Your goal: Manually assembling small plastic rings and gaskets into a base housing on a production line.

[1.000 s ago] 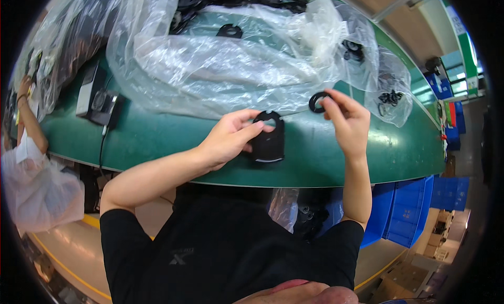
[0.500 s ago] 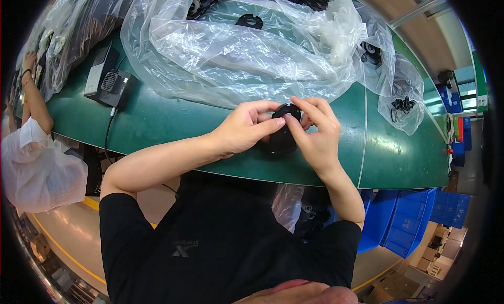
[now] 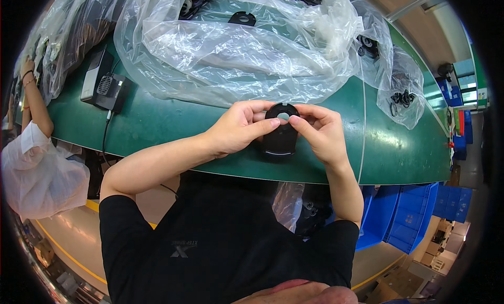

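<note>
Between my hands, above the table's near edge, is a flat black plastic part (image 3: 280, 144) with a rounded end, a round hole and a small notch at the top. My left hand (image 3: 239, 129) pinches its left side, the thumb lying beside the hole. From the right, my right hand (image 3: 324, 135) grips the same part, its thumb tip also near the hole. The fingers behind the part are mostly hidden. A similar black piece with a hole (image 3: 243, 18) lies farther off, at the opening of a large clear plastic bag (image 3: 226, 52).
On the green table (image 3: 173, 122), a black and grey box-shaped device (image 3: 107, 86) with a cable stands at left. A small clear bag (image 3: 403, 101) holds black rings at right. Blue bins (image 3: 407, 217) stand below the right edge. A co-worker's arm (image 3: 38, 101) reaches in at far left.
The black part has turned so its broad face and round hole show more. My right index finger, raised before, has come down behind the part. Both hands still hold it.
</note>
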Available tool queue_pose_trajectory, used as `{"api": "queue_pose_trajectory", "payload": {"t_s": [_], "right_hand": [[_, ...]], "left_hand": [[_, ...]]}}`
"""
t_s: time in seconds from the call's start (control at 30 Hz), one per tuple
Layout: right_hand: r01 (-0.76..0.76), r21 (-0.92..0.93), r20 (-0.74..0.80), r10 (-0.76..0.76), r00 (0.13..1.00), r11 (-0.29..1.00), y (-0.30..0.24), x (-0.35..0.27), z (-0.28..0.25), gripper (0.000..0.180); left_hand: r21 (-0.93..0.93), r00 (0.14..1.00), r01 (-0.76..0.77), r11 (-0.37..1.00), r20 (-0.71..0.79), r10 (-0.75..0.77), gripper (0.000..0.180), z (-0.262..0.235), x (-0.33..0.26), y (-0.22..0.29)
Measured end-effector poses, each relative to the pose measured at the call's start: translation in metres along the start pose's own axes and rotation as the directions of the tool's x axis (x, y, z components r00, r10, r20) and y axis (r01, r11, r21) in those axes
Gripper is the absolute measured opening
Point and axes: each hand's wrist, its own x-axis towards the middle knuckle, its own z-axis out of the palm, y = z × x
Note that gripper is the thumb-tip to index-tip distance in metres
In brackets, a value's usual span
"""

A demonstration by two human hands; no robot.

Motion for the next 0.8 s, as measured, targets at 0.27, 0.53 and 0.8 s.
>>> {"api": "queue_pose_trajectory", "payload": {"t_s": [0.27,0.53,0.8], "right_hand": [[0.051,-0.124,-0.067,-0.06,0.996,0.991,-0.004,0.002,-0.03,0.019],[-0.384,-0.761,-0.642,-0.525,0.558,0.523,0.018,0.017,-0.293,0.022],[-0.628,-0.697,-0.712,-0.436,0.55,0.346,0.04,0.031,-0.325,0.021]], "left_hand": [[0.054,0.983,0.156,0.986,-0.11,-0.149,0.034,0.001,-0.007,0.002],[-0.045,0.98,0.183,0.982,-0.067,-0.185,0.036,0.003,0.001,-0.004],[-0.036,0.977,0.202,0.979,-0.062,-0.204,0.036,0.0,0.002,-0.004]]}}
